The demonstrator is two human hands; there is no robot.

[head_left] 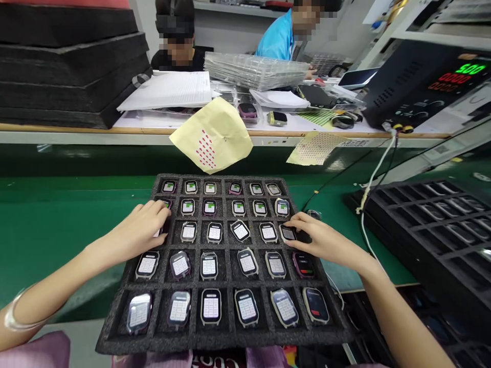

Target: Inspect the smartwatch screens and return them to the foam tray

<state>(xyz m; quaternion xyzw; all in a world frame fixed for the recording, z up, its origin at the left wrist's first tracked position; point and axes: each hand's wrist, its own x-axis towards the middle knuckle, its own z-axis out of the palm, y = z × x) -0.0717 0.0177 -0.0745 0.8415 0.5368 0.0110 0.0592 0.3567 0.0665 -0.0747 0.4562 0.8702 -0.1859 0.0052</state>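
A black foam tray [226, 344] holds rows of square-faced smartwatches, most with lit white or part-green screens. At the tray's left side, my left hand [143, 227] reaches over the edge into a cell of the third row. Its fingers are curled around a smartwatch [156, 233], which they mostly hide. Across from it, my right hand [316, 237] has thumb and fingers closed around a smartwatch [287, 233] in the right-hand cell of that row. Below that one lies a purple smartwatch [303, 265] with a dark screen and a red mark.
Black foam trays [425, 230] stand at the right, beside a white cable [362, 225]. A shelf [146, 138] crosses behind, carrying stacked black foam [69, 76], papers [172, 92], clear plastic trays [253, 71] and a power supply [422, 82]. Yellow sheets [218, 135] hang there. Two people are beyond.
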